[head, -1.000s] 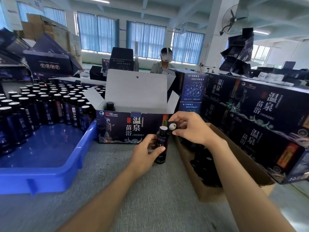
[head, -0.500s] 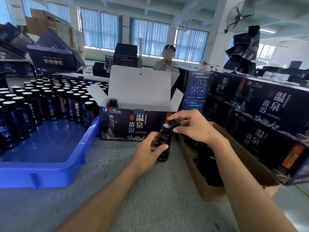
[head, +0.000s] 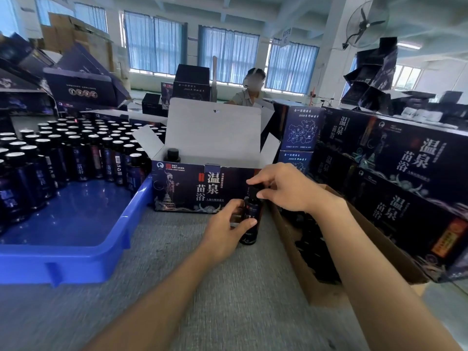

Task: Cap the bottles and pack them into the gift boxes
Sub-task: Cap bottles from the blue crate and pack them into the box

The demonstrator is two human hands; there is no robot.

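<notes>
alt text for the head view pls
A left hand grips a dark bottle upright on the grey table while the right hand holds a black cap on its top. An open gift box stands behind, a blue bottle tray at left.

Cap [head: 253,192] was held up beside bottle [head: 253,210] with pale inside showing; now sits on bottle neck, pale inside out of sight. Bottle's silver top, bare a second ago, now covered. Right hand [head: 286,190] has come down, fingertips pinching cap from above.
</notes>
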